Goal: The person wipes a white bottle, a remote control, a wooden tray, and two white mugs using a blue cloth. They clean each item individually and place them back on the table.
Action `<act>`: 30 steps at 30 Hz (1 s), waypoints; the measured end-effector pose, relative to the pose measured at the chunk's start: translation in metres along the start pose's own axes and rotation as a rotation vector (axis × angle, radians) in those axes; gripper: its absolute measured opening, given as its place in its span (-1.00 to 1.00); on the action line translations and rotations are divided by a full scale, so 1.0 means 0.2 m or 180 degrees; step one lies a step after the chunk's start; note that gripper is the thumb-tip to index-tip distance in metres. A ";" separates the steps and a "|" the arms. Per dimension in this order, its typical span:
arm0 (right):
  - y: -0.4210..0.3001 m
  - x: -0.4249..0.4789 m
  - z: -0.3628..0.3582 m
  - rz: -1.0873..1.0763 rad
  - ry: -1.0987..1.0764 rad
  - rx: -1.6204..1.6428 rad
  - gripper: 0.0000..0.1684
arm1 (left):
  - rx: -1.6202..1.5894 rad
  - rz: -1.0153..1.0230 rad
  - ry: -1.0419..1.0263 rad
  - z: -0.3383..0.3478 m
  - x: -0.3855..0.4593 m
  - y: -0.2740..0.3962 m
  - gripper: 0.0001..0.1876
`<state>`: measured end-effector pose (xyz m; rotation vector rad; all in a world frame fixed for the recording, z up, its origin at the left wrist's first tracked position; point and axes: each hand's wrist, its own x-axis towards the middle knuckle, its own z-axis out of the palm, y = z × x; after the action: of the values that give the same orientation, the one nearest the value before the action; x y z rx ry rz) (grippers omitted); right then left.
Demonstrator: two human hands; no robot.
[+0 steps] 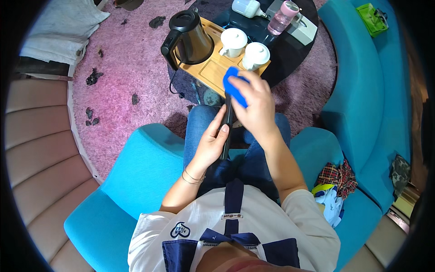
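My left hand point(211, 144) grips a long, narrow black object point(225, 148) over my lap, thumb lying along it. Its exact kind cannot be told from here. In my right hand point(256, 105) is a blue cloth point(233, 88), pressed against the far end of the black object and covering that end. Just beyond the hands a wooden tray point(210, 76) sits on a dark glass table point(292, 56). On the tray are a metal kettle point(192, 44) with a black handle and two lidded white cups point(233, 39). The nearer cup point(255, 56) stands close to my right hand.
A pink-lidded bottle point(282, 20), a white light bulb point(249, 8) and a pale box point(304, 30) share the table. Black scraps point(94, 76) litter the pink carpet point(115, 61). Crumpled clothes point(333, 197) lie on the blue sofa point(360, 217). A green basket point(370, 22) rests farther right.
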<state>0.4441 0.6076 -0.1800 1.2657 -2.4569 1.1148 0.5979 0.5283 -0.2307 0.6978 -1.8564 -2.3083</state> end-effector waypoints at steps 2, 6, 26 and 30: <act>-0.07 -0.10 0.00 -0.0113 -0.0502 0.0276 -0.51 | -0.0397 0.0181 0.0203 -0.04 0.05 -0.06 -0.45; -0.19 -0.35 0.00 -0.0162 -0.1050 0.1140 -0.50 | -0.2112 -0.0554 -0.0045 -0.20 0.11 -0.15 -0.41; -0.18 -0.36 -0.03 -0.0399 -0.0862 0.0567 -0.46 | -0.1244 -0.0021 0.0296 -0.10 0.03 -0.04 -0.53; -0.06 -0.14 -0.04 0.0037 0.0190 0.0002 -0.45 | -0.1079 -0.0039 0.0125 -0.01 -0.02 0.02 -0.50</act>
<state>0.4689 0.6268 -0.1811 1.2020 -2.4239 1.1390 0.6014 0.5259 -0.2263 0.6995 -1.3949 -2.5066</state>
